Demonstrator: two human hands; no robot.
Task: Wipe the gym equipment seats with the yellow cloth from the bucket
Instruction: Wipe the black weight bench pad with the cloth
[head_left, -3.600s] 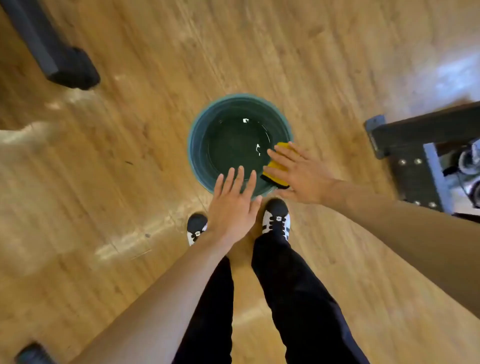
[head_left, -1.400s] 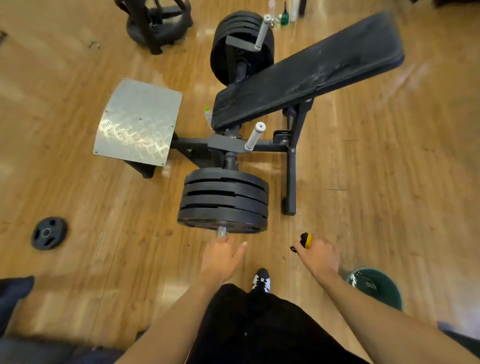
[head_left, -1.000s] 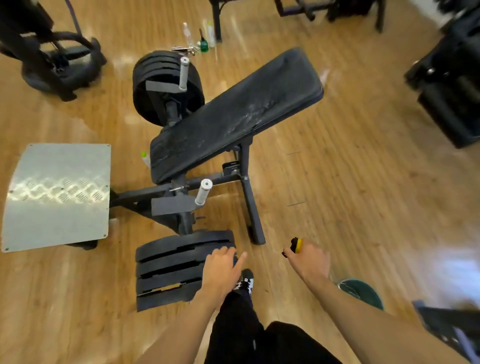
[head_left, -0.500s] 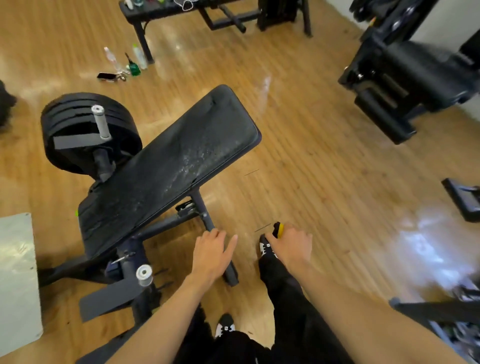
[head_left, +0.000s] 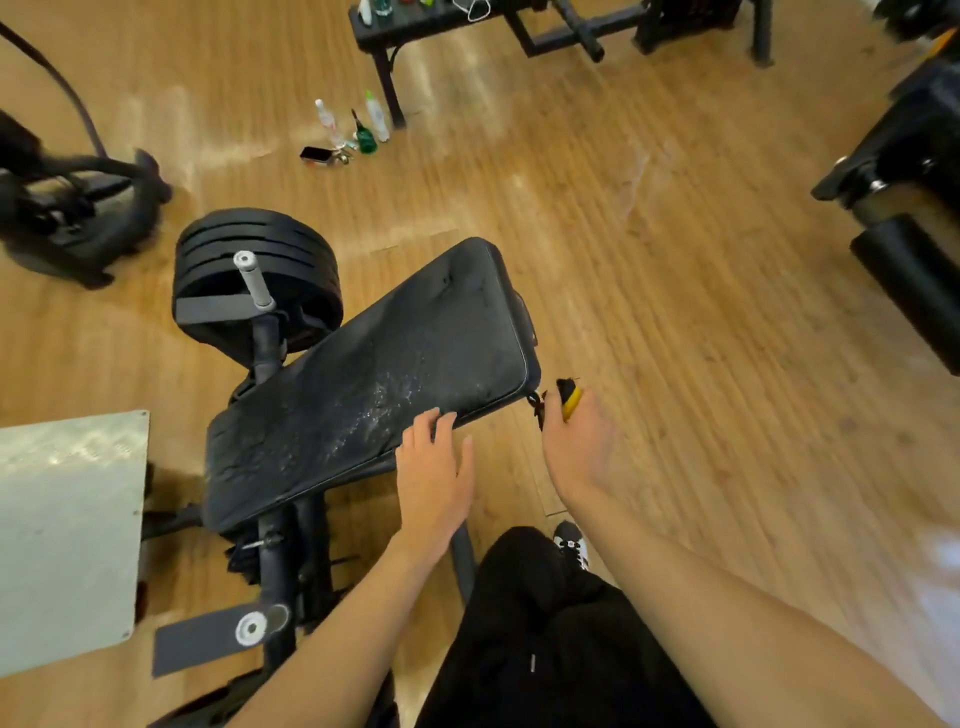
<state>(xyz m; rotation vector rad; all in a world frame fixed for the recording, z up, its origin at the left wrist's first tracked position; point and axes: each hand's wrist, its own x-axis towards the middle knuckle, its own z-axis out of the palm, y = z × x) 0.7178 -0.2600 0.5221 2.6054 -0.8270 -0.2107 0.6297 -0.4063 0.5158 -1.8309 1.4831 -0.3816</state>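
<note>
Right hand (head_left: 579, 441) is balled up around the yellow cloth (head_left: 570, 402), just off the bench (head_left: 374, 374) pad's corner. Left hand (head_left: 434, 470) is relaxed, fingers straight, tips on the pad's near edge.

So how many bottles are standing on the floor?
3, together by the far bench's leg: a clear bottle, a small green bottle, a green-capped bottle. Others may be hidden.

Yellow cloth (head_left: 570, 402) is balled up in the right grip (head_left: 579, 441), just off the corner of the tilted, scuffed black seat (head_left: 374, 379).
</note>
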